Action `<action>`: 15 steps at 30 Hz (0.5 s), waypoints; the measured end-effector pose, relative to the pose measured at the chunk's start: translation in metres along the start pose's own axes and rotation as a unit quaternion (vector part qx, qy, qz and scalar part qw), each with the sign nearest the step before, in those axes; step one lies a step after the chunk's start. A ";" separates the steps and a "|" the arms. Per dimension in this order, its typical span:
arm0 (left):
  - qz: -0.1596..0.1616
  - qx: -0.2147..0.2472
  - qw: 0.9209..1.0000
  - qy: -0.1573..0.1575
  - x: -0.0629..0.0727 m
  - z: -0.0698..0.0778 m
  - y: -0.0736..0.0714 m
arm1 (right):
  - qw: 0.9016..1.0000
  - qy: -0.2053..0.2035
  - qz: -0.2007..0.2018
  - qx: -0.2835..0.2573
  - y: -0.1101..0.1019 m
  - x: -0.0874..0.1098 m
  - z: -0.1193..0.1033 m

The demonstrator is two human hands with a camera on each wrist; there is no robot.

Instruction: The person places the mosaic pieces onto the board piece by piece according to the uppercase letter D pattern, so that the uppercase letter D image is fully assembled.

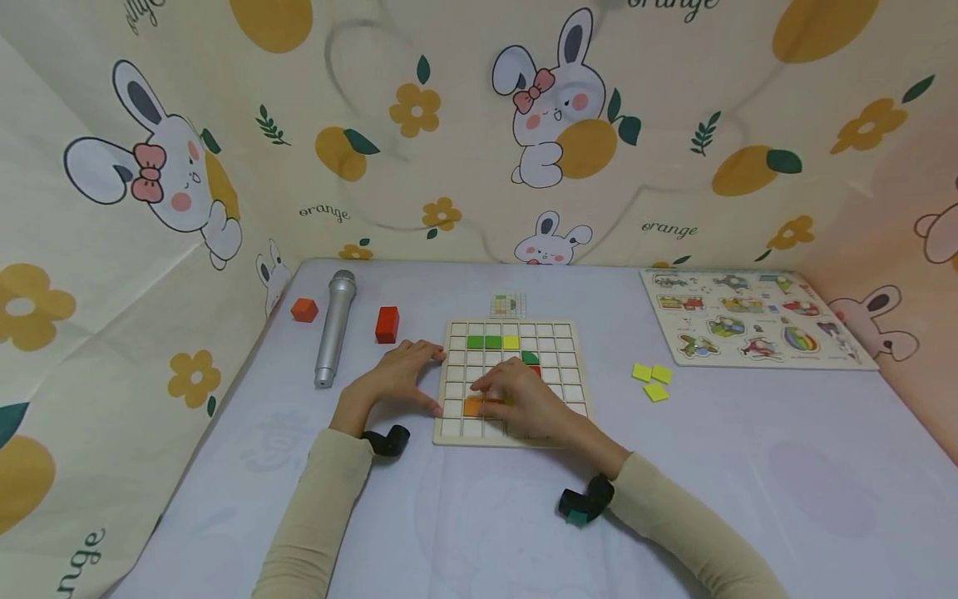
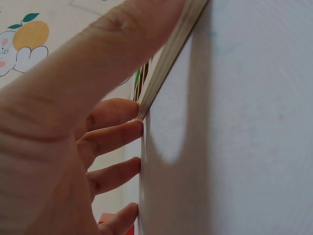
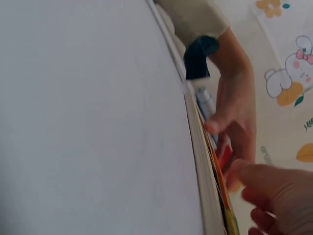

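A pale wooden grid board [image 1: 552, 331] lies flat on the table. My left hand [image 1: 400, 373] spreads its fingers along the board's left edge, thumb and fingertips at the rim; the left wrist view shows the thumb [image 2: 93, 63] against the wooden side. Over the lower middle of the grid is my right hand [image 1: 527, 403], its fingers bent down by an orange tile [image 1: 472, 407]. Part of that row is hidden beneath it, and I cannot tell whether a tile is between its fingertips. Green tiles [image 1: 484, 342], a yellow tile [image 1: 511, 342] and a red tile [image 1: 535, 371] sit in upper cells.
Loose yellow tiles [image 1: 651, 373] lie right of the board. Behind it is a small printed pattern card [image 1: 508, 304]. To the left are a silver microphone [image 1: 336, 329], a red block [image 1: 387, 324] and a red cube [image 1: 303, 310]. A picture puzzle board [image 1: 756, 320] lies at the back right.
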State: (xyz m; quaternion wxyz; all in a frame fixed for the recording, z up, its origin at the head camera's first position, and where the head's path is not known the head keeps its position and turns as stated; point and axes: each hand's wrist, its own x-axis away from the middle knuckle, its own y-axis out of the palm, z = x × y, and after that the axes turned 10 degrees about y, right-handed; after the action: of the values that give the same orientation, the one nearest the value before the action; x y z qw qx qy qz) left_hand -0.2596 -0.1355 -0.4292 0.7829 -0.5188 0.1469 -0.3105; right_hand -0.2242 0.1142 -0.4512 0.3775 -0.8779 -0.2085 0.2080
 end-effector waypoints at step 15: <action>0.004 0.000 1.000 -0.008 -0.002 0.000 0.002 | 0.996 0.027 0.089 0.004 -0.082 0.034 0.051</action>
State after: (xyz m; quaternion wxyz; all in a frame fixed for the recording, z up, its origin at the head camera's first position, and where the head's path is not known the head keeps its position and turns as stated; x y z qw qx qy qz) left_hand -0.2602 -0.1340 -0.4312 0.7854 -0.5207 0.1423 -0.3029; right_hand -0.2396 0.2129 -0.4293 0.3661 -0.8969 -0.1186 0.2179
